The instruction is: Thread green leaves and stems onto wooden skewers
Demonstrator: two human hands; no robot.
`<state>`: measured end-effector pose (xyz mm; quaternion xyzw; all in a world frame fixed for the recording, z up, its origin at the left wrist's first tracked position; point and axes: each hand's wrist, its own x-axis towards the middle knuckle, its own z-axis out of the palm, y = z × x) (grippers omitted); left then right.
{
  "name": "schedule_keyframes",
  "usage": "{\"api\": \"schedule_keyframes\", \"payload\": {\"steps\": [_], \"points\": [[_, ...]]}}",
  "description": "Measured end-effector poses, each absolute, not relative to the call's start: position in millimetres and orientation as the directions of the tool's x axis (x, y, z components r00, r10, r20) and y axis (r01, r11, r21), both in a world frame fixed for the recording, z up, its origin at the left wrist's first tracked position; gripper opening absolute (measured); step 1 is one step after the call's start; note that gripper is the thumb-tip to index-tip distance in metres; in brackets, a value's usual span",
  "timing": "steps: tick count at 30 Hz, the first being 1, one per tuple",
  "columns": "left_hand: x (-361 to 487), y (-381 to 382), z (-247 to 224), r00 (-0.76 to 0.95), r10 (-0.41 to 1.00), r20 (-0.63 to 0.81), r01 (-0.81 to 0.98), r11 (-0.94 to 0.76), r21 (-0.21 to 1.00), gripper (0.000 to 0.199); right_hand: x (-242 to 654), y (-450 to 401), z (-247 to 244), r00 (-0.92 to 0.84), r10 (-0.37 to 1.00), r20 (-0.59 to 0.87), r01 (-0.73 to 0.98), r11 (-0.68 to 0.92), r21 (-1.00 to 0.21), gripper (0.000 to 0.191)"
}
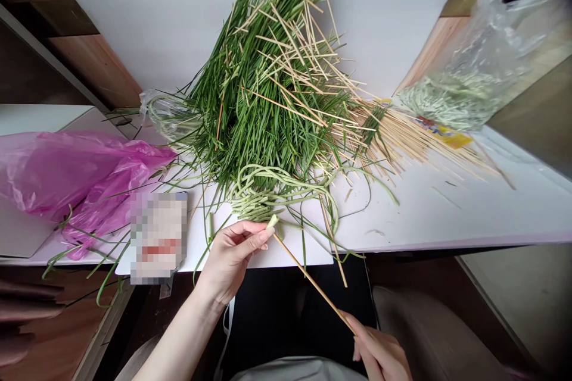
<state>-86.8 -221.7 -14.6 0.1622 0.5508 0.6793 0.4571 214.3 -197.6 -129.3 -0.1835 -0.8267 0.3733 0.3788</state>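
Note:
My left hand (239,253) pinches a short pale green vegetable piece (272,223) between thumb and fingertips. A bamboo skewer (313,281) runs down and right from that piece, its upper end at my left fingertips. My right hand (378,348), low in the view, grips the skewer's lower end. Whether the tip has pierced the piece is hidden by my fingers. Just beyond my left hand lie long, thin, pale green stalks (259,205), bent in loops. Behind them rises a big heap of dark green chives (250,113) with loose skewers scattered over it.
Many bamboo skewers (402,137) spread to the right of the heap. A clear plastic bag (473,80) with pale green contents stands at the right. Left are a pink plastic bag (98,172) and a blurred-out phone-like object (158,238) at the white table's (402,229) front edge.

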Motion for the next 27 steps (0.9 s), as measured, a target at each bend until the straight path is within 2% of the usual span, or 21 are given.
{"api": "schedule_keyframes", "payload": {"steps": [6,18,27], "points": [[-80.8,-224.6,-7.4,-0.507,0.807,-0.303,-0.465,0.04,0.884,0.025,211.2,-197.8,-128.7,-0.614,0.583,0.532,0.002,0.676,-0.737,0.057],[-73.7,-226.6,-2.4,-0.449,0.828,-0.335,-0.517,0.064,0.853,0.023,217.5,-207.8,-141.1,-0.634,0.594,0.495,0.028,0.657,-0.753,0.066],[-65.2,-229.3,4.1,-0.439,0.832,-0.34,-0.502,0.087,0.86,0.027,213.5,-216.7,-144.6,-0.544,0.631,0.552,0.04,0.677,-0.735,0.063]]}}
